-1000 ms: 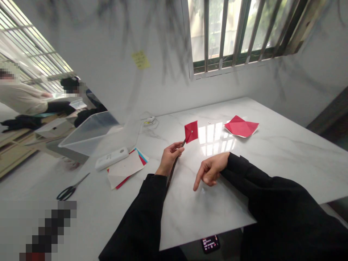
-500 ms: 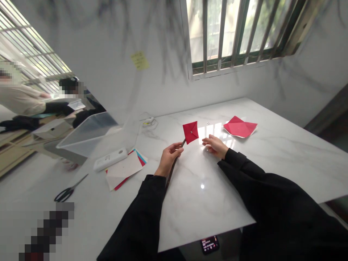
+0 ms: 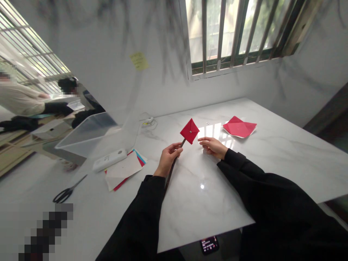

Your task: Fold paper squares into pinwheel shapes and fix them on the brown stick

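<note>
My left hand [image 3: 170, 158] is closed around the dark stick [image 3: 171, 174] of a paper pinwheel. At the top of the stick sits its red folded paper square [image 3: 187, 136], now standing on a corner like a diamond, with a small shiny pin head in the middle. My right hand [image 3: 213, 148] is just right of the paper, index finger stretched towards its edge, a small gap between them; it holds nothing. Part of the stick below my left hand is hidden by the sleeve.
A creased red sheet [image 3: 239, 127] lies at the back right of the marble-look table [image 3: 277, 159]. To the left are stacked coloured papers [image 3: 123, 172], a white oblong device [image 3: 110, 160], scissors [image 3: 69, 190] and a clear plastic bin [image 3: 87, 134]. A phone [image 3: 209, 244] shows below the front edge.
The red paper square has turned on its pin, from sitting nearly flat-sided to standing on a corner. My right hand has shifted slightly left. My left hand stays about where it was.
</note>
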`<control>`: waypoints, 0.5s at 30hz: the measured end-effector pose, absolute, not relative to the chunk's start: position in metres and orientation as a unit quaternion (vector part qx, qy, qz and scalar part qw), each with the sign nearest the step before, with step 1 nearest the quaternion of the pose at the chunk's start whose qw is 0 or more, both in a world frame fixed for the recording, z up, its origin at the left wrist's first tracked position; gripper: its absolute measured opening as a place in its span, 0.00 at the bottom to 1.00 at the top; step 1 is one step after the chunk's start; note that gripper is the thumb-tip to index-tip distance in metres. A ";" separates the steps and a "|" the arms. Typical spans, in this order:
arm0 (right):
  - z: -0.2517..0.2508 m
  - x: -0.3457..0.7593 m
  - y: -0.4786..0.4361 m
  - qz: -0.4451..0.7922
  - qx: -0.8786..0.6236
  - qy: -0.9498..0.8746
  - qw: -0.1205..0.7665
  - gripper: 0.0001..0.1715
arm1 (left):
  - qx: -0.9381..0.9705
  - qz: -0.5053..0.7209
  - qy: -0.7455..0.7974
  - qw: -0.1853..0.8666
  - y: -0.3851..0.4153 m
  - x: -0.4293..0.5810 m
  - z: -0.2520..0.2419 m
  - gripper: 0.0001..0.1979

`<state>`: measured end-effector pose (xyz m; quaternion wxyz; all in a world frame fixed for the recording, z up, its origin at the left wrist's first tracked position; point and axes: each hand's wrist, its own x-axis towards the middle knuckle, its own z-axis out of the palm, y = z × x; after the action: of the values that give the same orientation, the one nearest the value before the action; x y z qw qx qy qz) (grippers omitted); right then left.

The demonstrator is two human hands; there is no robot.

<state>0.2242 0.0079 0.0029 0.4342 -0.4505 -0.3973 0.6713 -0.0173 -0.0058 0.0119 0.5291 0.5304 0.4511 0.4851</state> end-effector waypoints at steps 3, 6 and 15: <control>0.001 0.230 0.018 0.600 -0.504 -0.307 0.540 0.19 | 0.532 0.484 0.451 0.528 -0.006 -0.017 0.012 0.23; 0.005 0.234 0.018 0.525 -0.541 -0.298 0.585 0.32 | 0.534 0.485 0.449 0.528 -0.006 -0.017 0.011 0.22; 0.023 0.230 -0.018 0.758 -0.197 -0.614 -0.101 0.32 | 0.534 0.486 0.449 0.526 -0.006 -0.018 0.010 0.23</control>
<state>0.2299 -0.0182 0.0233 -0.1006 -0.1974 -0.6139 0.7576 -0.0183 -0.0057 0.0101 0.5256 0.5341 0.4494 0.4863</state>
